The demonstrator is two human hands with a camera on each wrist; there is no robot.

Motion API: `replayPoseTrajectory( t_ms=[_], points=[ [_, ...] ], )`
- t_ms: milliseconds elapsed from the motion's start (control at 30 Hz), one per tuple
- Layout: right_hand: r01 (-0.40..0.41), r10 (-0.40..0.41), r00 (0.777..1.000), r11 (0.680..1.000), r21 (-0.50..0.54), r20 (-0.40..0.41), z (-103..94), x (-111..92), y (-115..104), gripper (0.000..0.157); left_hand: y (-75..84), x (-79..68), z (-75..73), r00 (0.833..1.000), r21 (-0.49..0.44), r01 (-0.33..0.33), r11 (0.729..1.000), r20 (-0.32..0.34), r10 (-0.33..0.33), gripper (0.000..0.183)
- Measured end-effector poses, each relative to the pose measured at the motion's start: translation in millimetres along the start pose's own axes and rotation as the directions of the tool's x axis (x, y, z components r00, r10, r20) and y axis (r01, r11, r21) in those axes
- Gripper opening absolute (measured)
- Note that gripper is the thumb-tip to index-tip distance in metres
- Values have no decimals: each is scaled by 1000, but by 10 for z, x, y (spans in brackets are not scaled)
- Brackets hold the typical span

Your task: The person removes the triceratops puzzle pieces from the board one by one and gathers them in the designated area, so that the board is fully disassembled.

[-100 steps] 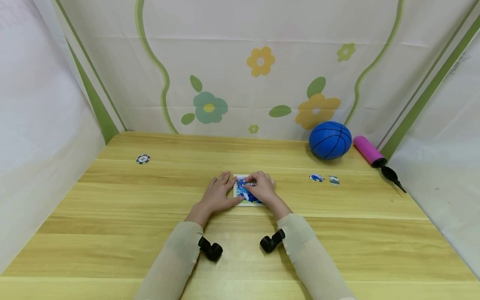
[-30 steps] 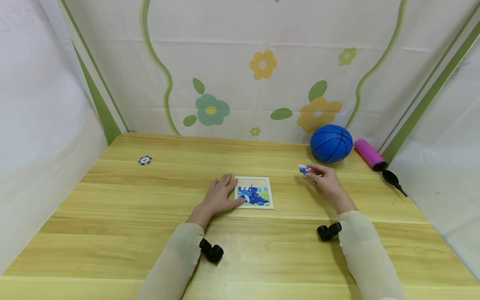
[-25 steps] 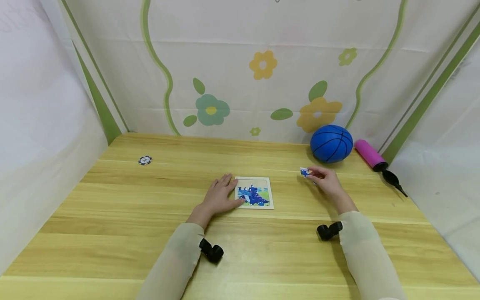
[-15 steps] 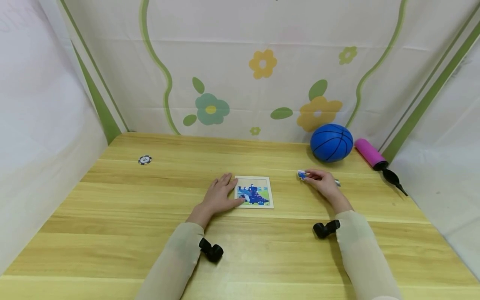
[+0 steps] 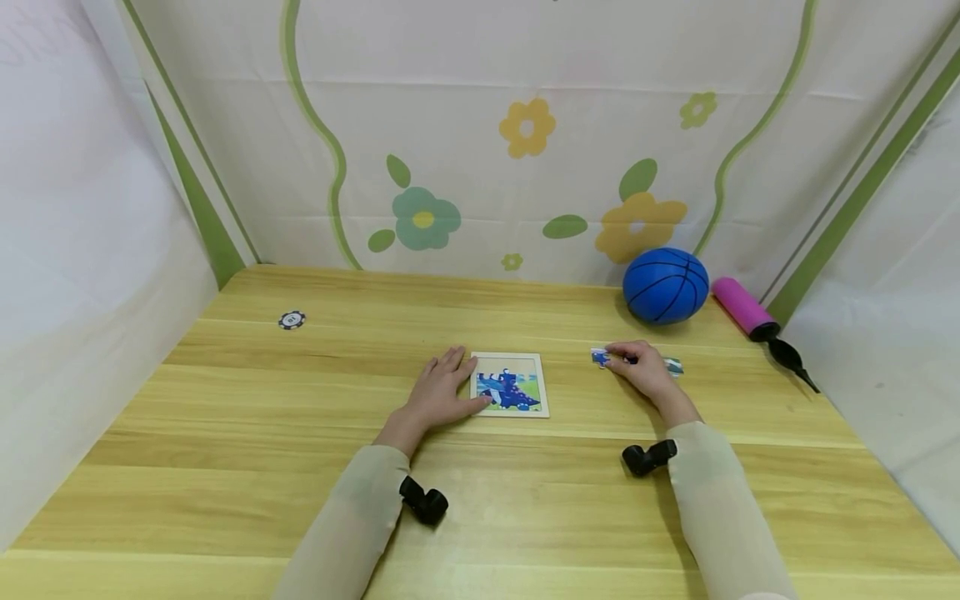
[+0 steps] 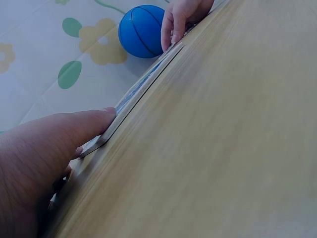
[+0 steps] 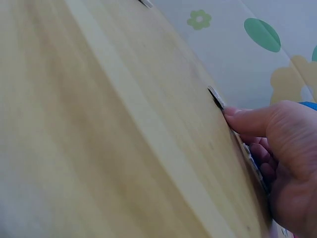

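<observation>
In the head view, my left hand (image 5: pixel 437 393) rests with fingers spread along the left edge of a framed jigsaw puzzle (image 5: pixel 512 389) showing a blue dinosaur. Its upper part has a bare backing. My left thumb (image 6: pixel 99 121) lies on the frame's rim in the left wrist view. To the right, my right hand (image 5: pixel 643 372) pinches a blue and white puzzle piece (image 5: pixel 600 357) low over the table. The right wrist view shows that piece (image 7: pixel 216 96) tilted at the thumb tip. Another puzzle piece (image 5: pixel 673 366) lies behind the hand, and one more is mostly hidden under it.
A blue ball (image 5: pixel 665 286) sits at the back right, beside a pink hand pump (image 5: pixel 745 308) with a black nozzle. A poker chip (image 5: pixel 292 320) lies at the back left of the wooden table (image 5: pixel 480 517). A flowered cloth (image 5: pixel 465 125) hangs behind.
My right hand has left the puzzle, carrying a piece rightward, then lowered it toward the table near the loose pieces. More of the puzzle's upper backing shows. The left hand stays on the frame.
</observation>
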State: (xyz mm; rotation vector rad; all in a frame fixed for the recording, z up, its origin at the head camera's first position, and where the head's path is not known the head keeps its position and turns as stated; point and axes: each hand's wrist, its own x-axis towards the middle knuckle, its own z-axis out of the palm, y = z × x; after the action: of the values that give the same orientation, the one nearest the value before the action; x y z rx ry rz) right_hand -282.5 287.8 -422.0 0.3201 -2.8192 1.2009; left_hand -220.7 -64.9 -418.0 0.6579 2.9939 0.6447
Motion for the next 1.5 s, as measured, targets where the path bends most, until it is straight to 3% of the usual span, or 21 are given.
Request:
replayPoseTrajectory(
  t_ms=[300,467,633,833,1033,1233,1500],
  points=[
    [-21,22,999,1000,-22,28,-21,4,-28,36,-4,0,0,1000,-4,2,1000,5,-2,75],
    [-37,40,996,999,-30,82,-69,1,-103,42,-3,-5,-3,1000,-1,1,1000,10,-1,76],
    [-67,64,990,998,18,129,-131,-6,-202,48,3,-6,-5,1000,-8,-1,1000,7,1,75],
    [-67,59,994,994,86,94,-135,-24,-364,49,3,-5,-3,1000,-1,9,1000,12,-9,75],
    [3,-12,999,986,169,50,17,-82,-592,45,6,-6,0,1000,4,10,1000,5,-10,74],
    [10,-18,999,975,223,34,232,-122,-763,39,-2,-11,7,1000,2,9,1000,3,-9,75],
    [13,-34,996,967,255,77,546,-230,-865,39,5,-8,1,1000,4,9,1000,9,-9,75]
  ],
)
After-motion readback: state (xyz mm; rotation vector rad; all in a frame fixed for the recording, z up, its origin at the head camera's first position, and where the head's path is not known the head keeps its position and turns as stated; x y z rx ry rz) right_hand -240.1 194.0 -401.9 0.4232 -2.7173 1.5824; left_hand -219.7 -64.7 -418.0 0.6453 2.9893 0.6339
